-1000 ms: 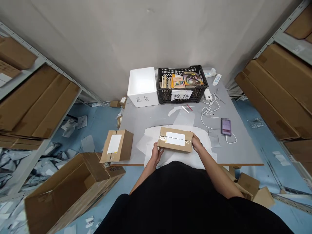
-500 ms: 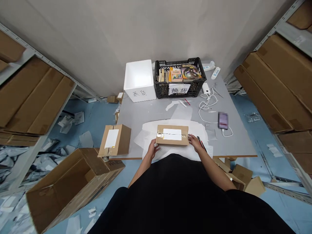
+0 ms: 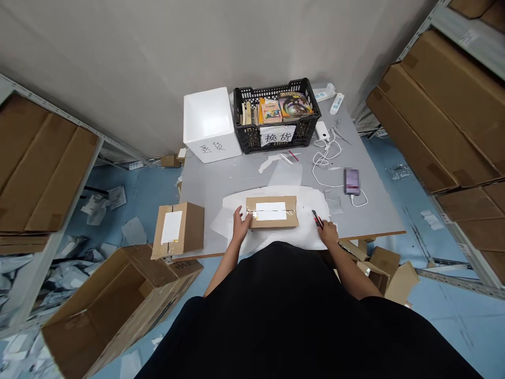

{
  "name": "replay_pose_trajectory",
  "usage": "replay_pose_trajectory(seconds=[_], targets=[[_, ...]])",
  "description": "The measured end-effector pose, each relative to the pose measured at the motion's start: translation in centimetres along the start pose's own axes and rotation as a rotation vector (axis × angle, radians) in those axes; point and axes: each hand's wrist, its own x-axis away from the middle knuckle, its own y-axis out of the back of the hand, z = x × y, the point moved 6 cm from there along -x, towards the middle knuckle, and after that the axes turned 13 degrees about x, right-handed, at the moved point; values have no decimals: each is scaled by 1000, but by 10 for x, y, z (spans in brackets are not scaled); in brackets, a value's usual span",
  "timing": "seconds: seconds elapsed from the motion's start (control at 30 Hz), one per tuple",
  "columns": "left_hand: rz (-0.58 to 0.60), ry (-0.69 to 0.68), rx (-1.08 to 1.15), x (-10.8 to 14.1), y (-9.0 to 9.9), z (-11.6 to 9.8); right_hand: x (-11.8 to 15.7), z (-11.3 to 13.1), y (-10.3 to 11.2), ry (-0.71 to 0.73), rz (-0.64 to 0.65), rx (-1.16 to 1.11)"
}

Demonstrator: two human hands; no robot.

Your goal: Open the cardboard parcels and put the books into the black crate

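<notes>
A taped cardboard box (image 3: 272, 222) with a white label lies on white sheeting (image 3: 310, 202) at the table's front edge. My left hand (image 3: 240, 225) rests at the box's left end, its fingers apart and the thumb touching the corner. To the right of the box, my right hand (image 3: 329, 232) is closed around a red and black utility knife (image 3: 316, 219), whose front end points up and left. A gap of sheeting separates the knife from the box.
Another labelled box (image 3: 194, 226) stands at the table's left edge. Behind are a white foam box (image 3: 216, 150) and a black crate (image 3: 252, 138) of books. A phone (image 3: 352, 181) with a white cable lies right. A large open carton (image 3: 114, 295) stands lower left.
My right hand has left the box's right end and taken hold of the knife. My left hand has shifted up along the box's left end. The whole view has turned slightly.
</notes>
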Motion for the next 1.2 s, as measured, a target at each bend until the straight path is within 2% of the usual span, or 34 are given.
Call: replay_pose_trajectory(seconds=[0.13, 0.27, 0.4, 0.53, 0.63, 0.83, 1.03, 1.2], targets=[[169, -213, -243, 15, -26, -29, 1, 9, 4, -15, -13, 41], [225, -258, -352, 24, -44, -35, 3, 19, 7, -36, 8, -89], [275, -253, -531, 20, -49, -27, 4, 34, 22, 11, 22, -443], [356, -257, -733, 17, -50, -21, 11, 58, 48, 122, 181, -935], [370, -286, -797, 18, -50, -22, 23, 72, 71, 226, 293, -1119], [398, -302, -859, 18, -51, -21, 35, 82, 92, 306, 397, -1128], [419, -336, -879, 17, -53, -19, 31, 83, 94, 335, 388, -1088], [397, -270, -941, 17, -54, -16, 32, 86, 101, 377, 340, -998]])
